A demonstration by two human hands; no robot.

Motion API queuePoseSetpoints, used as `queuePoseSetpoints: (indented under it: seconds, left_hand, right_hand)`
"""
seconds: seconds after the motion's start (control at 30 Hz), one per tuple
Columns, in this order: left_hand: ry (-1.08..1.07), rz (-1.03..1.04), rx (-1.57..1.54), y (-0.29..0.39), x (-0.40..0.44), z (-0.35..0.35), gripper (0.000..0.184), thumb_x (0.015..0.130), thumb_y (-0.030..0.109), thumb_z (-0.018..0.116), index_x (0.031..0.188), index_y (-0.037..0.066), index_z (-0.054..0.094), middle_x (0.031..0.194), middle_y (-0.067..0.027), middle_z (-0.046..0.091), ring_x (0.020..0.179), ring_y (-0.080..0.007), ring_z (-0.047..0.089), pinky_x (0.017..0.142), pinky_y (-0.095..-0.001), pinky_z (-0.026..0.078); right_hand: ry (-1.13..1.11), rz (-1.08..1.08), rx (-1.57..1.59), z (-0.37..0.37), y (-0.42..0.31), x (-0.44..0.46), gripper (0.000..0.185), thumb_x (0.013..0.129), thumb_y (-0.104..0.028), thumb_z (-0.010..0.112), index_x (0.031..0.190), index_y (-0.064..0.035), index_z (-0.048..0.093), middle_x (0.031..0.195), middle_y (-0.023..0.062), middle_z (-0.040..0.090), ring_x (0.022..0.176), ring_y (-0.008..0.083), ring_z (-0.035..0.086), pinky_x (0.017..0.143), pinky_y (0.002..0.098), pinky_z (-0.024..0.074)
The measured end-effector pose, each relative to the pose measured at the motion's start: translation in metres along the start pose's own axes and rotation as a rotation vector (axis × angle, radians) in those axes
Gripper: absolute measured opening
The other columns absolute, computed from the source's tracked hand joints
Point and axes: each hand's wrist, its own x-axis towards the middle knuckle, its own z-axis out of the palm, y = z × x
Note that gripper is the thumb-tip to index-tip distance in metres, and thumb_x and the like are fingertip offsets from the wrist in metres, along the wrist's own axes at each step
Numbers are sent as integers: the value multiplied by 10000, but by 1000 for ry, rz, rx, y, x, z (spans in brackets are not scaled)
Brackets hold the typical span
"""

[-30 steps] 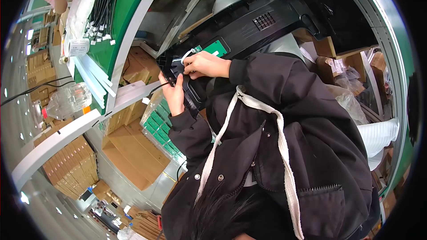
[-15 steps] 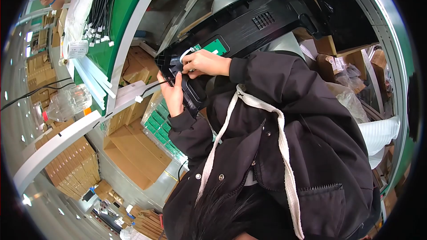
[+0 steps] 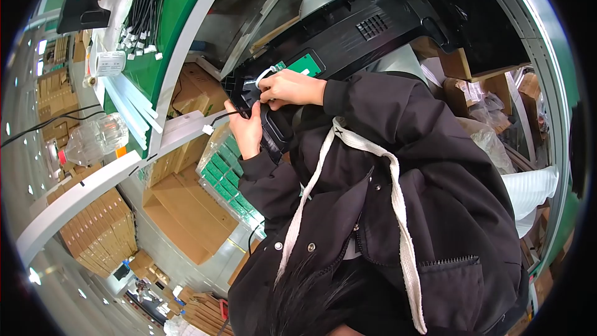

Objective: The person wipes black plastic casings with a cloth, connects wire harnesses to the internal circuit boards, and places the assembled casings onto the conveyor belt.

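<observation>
1. Head view, the big thing: a long black panel (image 3: 348, 37) lies across in front of the person. Its long way runs slantwise, from low on the left, by the hands, to high on the right. Both hands are at its left end, and the rest stretches away past the right hand.

2. Head view, left hand (image 3: 247, 132): it seems to hold the panel's end corner. The thumb is on top, and the other fingers are partly hidden. A thin black cord (image 3: 225, 115) comes out by the thumb. Its white plug (image 3: 208, 129) hangs just left of this hand, not touching it.

3. Head view, right hand (image 3: 293, 88): it reaches in over the panel from the right. The fingers are bent and close together, but the tips are tucked in, so I cannot tell if they pinch anything. A curved white wire (image 3: 265, 75) is just beside them.

4. Head view, what is near what: a flat green board (image 3: 306, 65) sits in the panel, just above the right hand. The right hand is nearer to the board. The left hand is nearer to the plug. The two hands are close together, with the thumb pointing up toward the right fingers.
</observation>
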Motion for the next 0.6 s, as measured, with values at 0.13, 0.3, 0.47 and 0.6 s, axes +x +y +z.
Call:
queuePoseSetpoints:
  seconds: [0.13,0.3,0.47,0.6]
  left_hand:
    - [32,23,129,-2,1,1,641,745,189,712,1238,-34,369,1026,-263,584,946,-352,590,828,-364,444]
    - [93,106,191,-17,7,3,623,744,204,710,1215,-51,392,1020,-286,579,970,-399,575,829,-377,443]
    - [84,79,117,21,-4,1,552,753,184,697,1167,-55,420,956,-264,599,885,-376,599,786,-379,458]
    - [79,70,143,24,-5,0,532,757,177,692,1155,-51,423,939,-259,600,862,-367,602,771,-381,461]
  right_hand:
    - [-12,12,2,0,-1,-1,234,647,-149,696,824,-22,610,798,88,506,692,276,574,585,385,447]
    - [11,26,49,4,3,-2,267,649,-122,701,877,-4,627,834,95,529,714,282,585,613,382,457]
    - [74,54,61,4,0,-3,248,664,-117,703,882,-19,642,861,90,552,738,274,595,639,367,467]
    - [61,79,76,1,-2,-2,233,670,-125,704,878,-36,650,860,86,559,737,270,597,639,364,467]
